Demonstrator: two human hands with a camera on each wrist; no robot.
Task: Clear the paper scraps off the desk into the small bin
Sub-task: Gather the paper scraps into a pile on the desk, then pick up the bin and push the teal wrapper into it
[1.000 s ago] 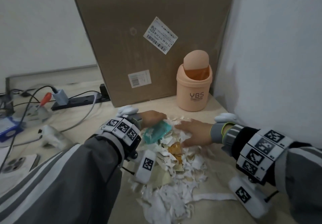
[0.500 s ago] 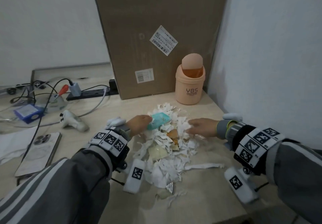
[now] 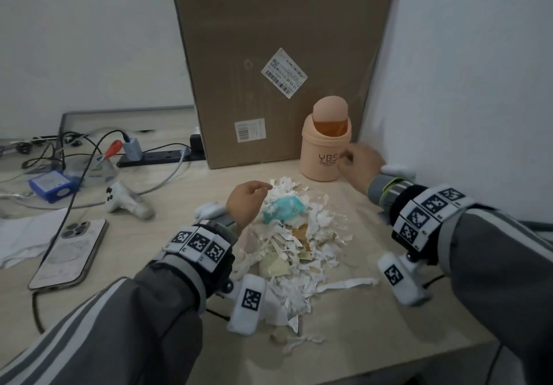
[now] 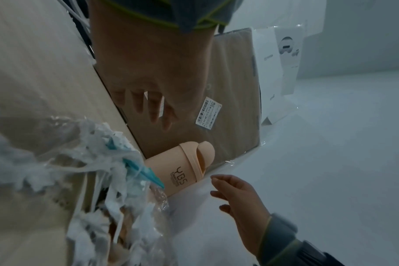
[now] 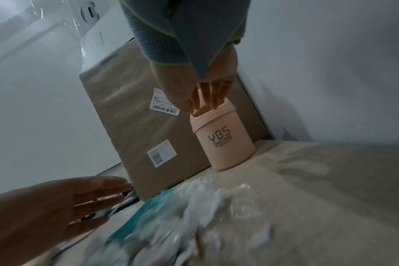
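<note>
Nearest, the worktop (image 3: 374, 336) front edge runs just below the heap of paper scraps (image 3: 296, 253), with bare surface open to the right of it. The heap's long axis runs from you toward the far wall, a teal wrapper (image 3: 282, 209) lying in its far part. Your left hand (image 3: 247, 202) rests at the heap's far left edge, fingers straight and spread, holding nothing. Your right hand (image 3: 360, 164) is beside the small bin (image 3: 324, 152), fingers loosely bent toward its side; whether they touch it you cannot tell from these views. The bin stands upright in the far right corner, lid flap tipped, lettering facing you. Directly behind it a tall cardboard box (image 3: 278, 55) closes off the rear; the wall hems in the right. To the left lie a phone (image 3: 70, 253), a white controller (image 3: 127, 200) and cables.
</note>
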